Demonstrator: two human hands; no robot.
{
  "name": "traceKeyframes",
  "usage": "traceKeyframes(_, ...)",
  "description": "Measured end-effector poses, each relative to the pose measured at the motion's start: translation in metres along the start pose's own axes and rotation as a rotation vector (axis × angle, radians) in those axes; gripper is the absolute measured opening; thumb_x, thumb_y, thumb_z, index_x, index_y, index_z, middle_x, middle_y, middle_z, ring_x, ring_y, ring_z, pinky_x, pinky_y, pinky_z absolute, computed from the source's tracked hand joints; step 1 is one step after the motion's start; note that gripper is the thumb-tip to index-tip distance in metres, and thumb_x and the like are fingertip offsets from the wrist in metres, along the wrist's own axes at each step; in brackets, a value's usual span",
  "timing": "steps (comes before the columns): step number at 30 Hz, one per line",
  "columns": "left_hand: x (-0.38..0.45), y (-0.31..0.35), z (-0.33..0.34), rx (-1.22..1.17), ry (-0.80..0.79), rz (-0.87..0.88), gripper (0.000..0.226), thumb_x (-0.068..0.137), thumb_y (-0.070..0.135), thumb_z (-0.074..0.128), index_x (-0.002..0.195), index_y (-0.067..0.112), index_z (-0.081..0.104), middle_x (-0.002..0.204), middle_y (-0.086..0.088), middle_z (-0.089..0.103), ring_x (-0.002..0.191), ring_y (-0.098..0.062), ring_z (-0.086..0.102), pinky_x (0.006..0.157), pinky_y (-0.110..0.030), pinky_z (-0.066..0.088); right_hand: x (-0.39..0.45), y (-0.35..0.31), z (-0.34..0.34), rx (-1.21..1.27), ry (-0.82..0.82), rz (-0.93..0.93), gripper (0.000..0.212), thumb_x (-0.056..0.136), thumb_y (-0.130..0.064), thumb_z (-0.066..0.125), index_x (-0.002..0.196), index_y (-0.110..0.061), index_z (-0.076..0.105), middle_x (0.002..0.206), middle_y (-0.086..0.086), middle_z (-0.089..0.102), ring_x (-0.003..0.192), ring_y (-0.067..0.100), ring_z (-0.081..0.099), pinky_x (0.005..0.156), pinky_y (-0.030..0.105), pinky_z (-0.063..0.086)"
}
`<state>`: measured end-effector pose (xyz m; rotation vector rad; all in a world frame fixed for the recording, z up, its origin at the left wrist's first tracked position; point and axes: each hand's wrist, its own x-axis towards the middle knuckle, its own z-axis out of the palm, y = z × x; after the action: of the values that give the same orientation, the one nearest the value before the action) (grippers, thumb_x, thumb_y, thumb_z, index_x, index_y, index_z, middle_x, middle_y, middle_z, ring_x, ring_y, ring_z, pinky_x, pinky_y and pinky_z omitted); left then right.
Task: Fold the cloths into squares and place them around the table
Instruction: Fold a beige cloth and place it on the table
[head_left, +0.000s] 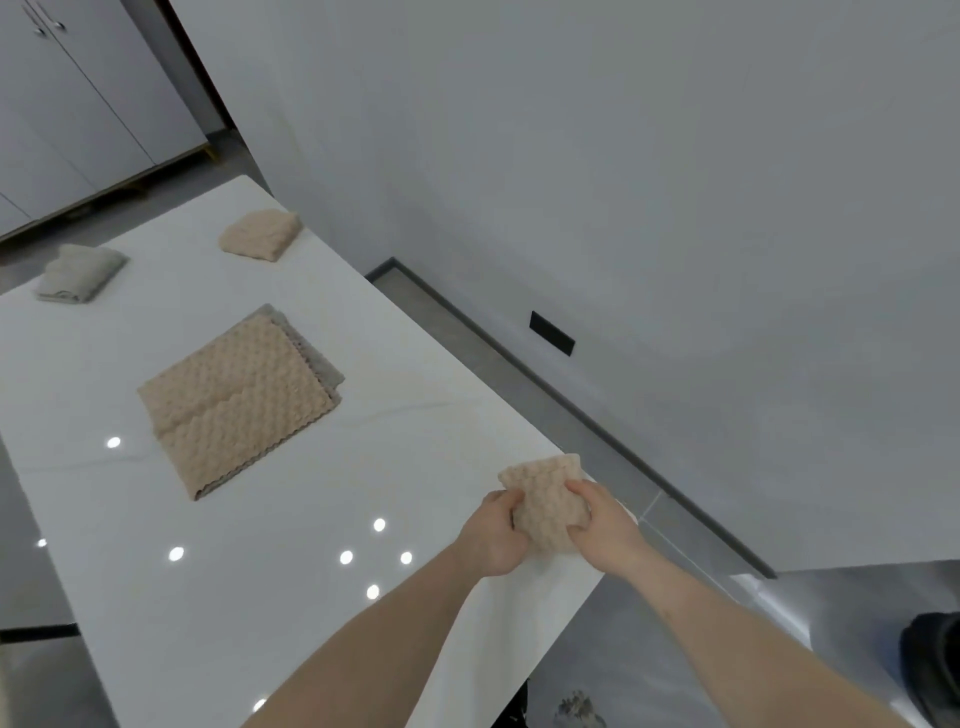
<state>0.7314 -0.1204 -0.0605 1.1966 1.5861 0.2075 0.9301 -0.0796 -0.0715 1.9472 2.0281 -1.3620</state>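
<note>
A small folded beige cloth (545, 499) lies at the right edge of the white table (322, 519). My left hand (493, 535) grips its left side and my right hand (602, 525) grips its right side, fingers curled over it. A stack of flat beige cloths (234, 395) over a grey one lies in the middle of the table. A folded beige square (260, 235) sits at the far right edge. A folded grey square (78, 273) sits at the far left edge.
A grey wall with a dark baseboard (571, 405) and a black outlet plate (551, 332) runs along the right of the table. Cabinets (67, 104) stand at the far left. A dark object (932, 660) sits on the floor, lower right.
</note>
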Motion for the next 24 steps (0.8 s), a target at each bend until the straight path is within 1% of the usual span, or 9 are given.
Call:
traceKeyframes(1,0.002,0.001,0.003,0.011,0.005,-0.004,0.063,0.074,0.041,0.052,0.136,0.033,0.055,0.132,0.002,0.049,0.116,-0.023,0.060,0.105,-0.038,0.050,0.001,0.002,0.000,-0.003,-0.011,0.002,0.067,0.090,-0.013,0.061,0.152,-0.026,0.039,0.158,-0.008,0.034,0.142,0.012,0.039,0.110,0.019,0.029)
traceKeyframes(3,-0.005,0.008,0.002,0.018,0.043,-0.030,0.063,0.082,0.028,0.058,0.144,0.026,0.050,0.131,0.002,0.043,0.120,-0.020,0.054,0.106,-0.028,0.045,0.002,0.003,0.001,0.014,-0.029,-0.009,0.067,0.090,-0.012,0.060,0.153,-0.026,0.039,0.158,-0.008,0.033,0.143,0.012,0.038,0.113,0.021,0.030)
traceKeyframes(5,-0.006,0.002,0.000,-0.030,0.144,-0.043,0.052,0.088,0.022,0.060,0.139,0.027,0.054,0.127,0.007,0.044,0.109,-0.012,0.054,0.100,-0.025,0.046,0.003,0.000,0.005,0.042,-0.041,-0.038,0.067,0.090,-0.011,0.059,0.152,-0.026,0.039,0.158,-0.008,0.032,0.143,0.012,0.037,0.116,0.024,0.032)
traceKeyframes(9,-0.014,-0.026,-0.009,-0.081,0.307,-0.115,0.042,0.090,0.029,0.060,0.132,0.028,0.057,0.128,0.012,0.050,0.091,0.003,0.057,0.084,-0.023,0.051,0.005,-0.014,0.022,0.089,-0.105,-0.093,0.067,0.089,-0.012,0.060,0.152,-0.026,0.040,0.156,-0.012,0.030,0.141,0.012,0.040,0.113,0.024,0.036)
traceKeyframes(13,-0.023,-0.047,-0.023,-0.039,0.304,-0.127,0.046,0.088,0.028,0.059,0.134,0.030,0.057,0.129,0.014,0.048,0.095,-0.001,0.061,0.083,-0.032,0.060,0.013,-0.033,0.034,0.074,-0.187,-0.130,0.069,0.090,-0.014,0.058,0.154,-0.022,0.035,0.156,-0.013,0.027,0.130,0.017,0.052,0.107,0.028,0.045)
traceKeyframes(17,-0.020,-0.051,-0.029,-0.037,0.313,-0.117,0.048,0.090,0.027,0.056,0.139,0.028,0.054,0.133,0.014,0.046,0.101,-0.007,0.064,0.087,-0.031,0.058,0.021,-0.040,0.040,0.066,-0.195,-0.128,0.070,0.089,-0.014,0.060,0.154,-0.020,0.036,0.157,-0.007,0.028,0.131,0.019,0.051,0.110,0.034,0.044)
traceKeyframes(20,-0.015,-0.050,-0.031,-0.040,0.338,-0.091,0.049,0.092,0.023,0.055,0.141,0.026,0.054,0.138,0.011,0.048,0.107,-0.011,0.062,0.094,-0.028,0.053,0.024,-0.036,0.048,0.070,-0.194,-0.060,0.065,0.090,-0.014,0.060,0.150,-0.024,0.040,0.146,-0.004,0.038,0.122,0.017,0.056,0.098,0.025,0.048)
traceKeyframes(23,-0.012,-0.052,-0.035,-0.037,0.307,-0.086,0.055,0.089,0.021,0.056,0.143,0.025,0.051,0.140,0.009,0.045,0.110,-0.009,0.056,0.096,-0.022,0.046,0.025,-0.037,0.055,0.165,-0.205,0.035,0.050,0.085,-0.012,0.063,0.132,-0.027,0.058,0.118,-0.002,0.058,0.093,0.010,0.061,0.074,0.016,0.050)
traceKeyframes(24,-0.012,-0.053,-0.037,-0.045,0.288,-0.091,0.060,0.086,0.023,0.056,0.145,0.024,0.049,0.142,0.008,0.044,0.113,-0.010,0.055,0.097,-0.023,0.045,0.026,-0.038,0.057,0.192,-0.219,0.056,0.046,0.084,-0.010,0.064,0.127,-0.027,0.061,0.114,-0.001,0.059,0.090,0.009,0.060,0.073,0.016,0.051)
